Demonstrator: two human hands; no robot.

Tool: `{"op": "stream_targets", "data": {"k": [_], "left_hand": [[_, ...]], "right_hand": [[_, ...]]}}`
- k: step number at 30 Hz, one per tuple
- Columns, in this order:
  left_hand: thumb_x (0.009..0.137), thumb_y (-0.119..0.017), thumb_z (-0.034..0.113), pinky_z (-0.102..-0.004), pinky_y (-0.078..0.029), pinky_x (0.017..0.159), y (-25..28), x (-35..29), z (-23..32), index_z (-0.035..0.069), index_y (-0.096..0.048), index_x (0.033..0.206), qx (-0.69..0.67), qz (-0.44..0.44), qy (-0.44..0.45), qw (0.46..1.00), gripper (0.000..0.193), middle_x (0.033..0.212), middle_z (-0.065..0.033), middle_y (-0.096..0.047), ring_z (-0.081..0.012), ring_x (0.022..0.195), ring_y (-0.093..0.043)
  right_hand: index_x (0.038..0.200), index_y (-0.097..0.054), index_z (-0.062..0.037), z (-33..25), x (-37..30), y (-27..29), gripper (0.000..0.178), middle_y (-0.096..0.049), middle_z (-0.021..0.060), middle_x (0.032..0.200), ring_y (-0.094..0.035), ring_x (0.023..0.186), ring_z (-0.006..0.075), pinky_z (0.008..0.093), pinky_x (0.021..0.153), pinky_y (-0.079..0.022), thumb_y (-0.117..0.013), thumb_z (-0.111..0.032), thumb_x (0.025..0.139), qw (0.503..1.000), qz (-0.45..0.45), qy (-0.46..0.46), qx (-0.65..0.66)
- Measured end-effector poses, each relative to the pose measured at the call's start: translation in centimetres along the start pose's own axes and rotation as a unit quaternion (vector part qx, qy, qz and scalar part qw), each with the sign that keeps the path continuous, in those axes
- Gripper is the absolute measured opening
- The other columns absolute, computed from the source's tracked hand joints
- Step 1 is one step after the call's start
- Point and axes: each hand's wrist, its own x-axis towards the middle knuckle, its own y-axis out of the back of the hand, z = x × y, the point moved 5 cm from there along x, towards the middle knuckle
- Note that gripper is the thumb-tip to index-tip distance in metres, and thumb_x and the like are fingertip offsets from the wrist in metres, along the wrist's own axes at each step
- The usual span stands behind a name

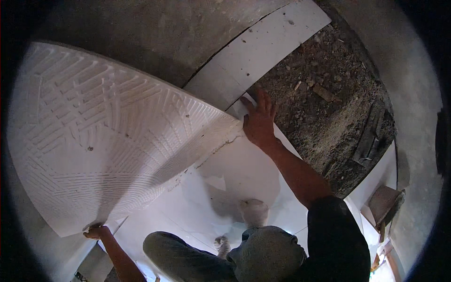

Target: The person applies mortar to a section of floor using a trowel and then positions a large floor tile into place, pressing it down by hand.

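Note:
A large pale tile [117,131] stands tilted on the left, and combed, crisscrossing ridges cover the face turned to me. At its lower left edge my left hand [98,232] is closed round the rim; part of the fingers is hidden. Beside the tile's right corner, my right hand [259,120] is open, its fingers spread over the edge of the white floor tiles [244,162] where they meet the bare rubble ground [324,113]. A strip of white tile [263,44] runs from behind the tilted tile toward the top right.
Grey walls [141,28] curve round the far side. Loose debris, including a flat chip [326,93] and a dark strip [371,134], lies on the rubble. At the right, a brownish container [385,204] stands near the wall. Trousered legs [270,251] take up the lower middle.

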Motion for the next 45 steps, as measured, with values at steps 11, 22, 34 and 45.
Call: {"op": "stream_targets", "data": {"k": [11,22,34,45], "left_hand": [[0.091,-0.029,0.062,-0.0480,-0.027,0.102,2.3,-1.9,-1.4,0.003,-0.058,0.115,-0.019,-0.140,0.076,0.987,0.069,0.120,-0.0114,-0.061,-0.0252,0.114,-0.053],[0.091,-0.040,0.060,-0.0483,-0.036,0.089,12.2,-20.3,-6.1,0.013,-0.057,0.114,0.229,-0.384,0.041,0.893,0.055,0.112,-0.0062,-0.061,-0.0226,0.106,-0.055],[0.088,-0.057,0.023,-0.0429,-0.032,0.104,5.2,-45.8,3.0,-0.003,-0.044,0.123,0.338,-0.732,-0.230,0.546,0.045,0.124,-0.0196,-0.047,-0.0343,0.117,-0.044],[0.082,-0.061,0.014,-0.0488,-0.035,0.098,1.6,-63.1,6.9,0.000,-0.048,0.121,0.147,-0.831,-0.476,0.247,0.044,0.122,-0.0228,-0.051,-0.0386,0.113,-0.047]], "right_hand": [[0.131,-0.052,-0.0113,-1.5,-0.1,0.2,0.049,-0.015,0.0235,0.149,-0.009,0.140,0.0454,0.0705,0.105,-0.013,-0.052,-0.007,0.083,0.997,-0.061,-0.038,-0.034],[0.136,-0.048,-0.0158,-1.5,-0.1,0.2,0.051,-0.016,0.0213,0.150,-0.008,0.141,0.0431,0.0695,0.107,-0.007,-0.051,-0.010,0.086,0.992,-0.086,-0.066,-0.068],[0.137,-0.042,-0.0088,7.6,-8.2,4.2,0.049,-0.023,0.0260,0.145,-0.019,0.138,0.0437,0.0587,0.111,-0.021,-0.052,-0.025,0.093,0.991,0.052,-0.116,0.045],[0.135,-0.042,-0.0040,16.7,-11.9,14.8,0.045,-0.046,0.0220,0.131,-0.043,0.126,0.0382,0.0450,0.104,-0.039,-0.052,-0.016,0.093,0.912,0.159,-0.164,0.340]]}}
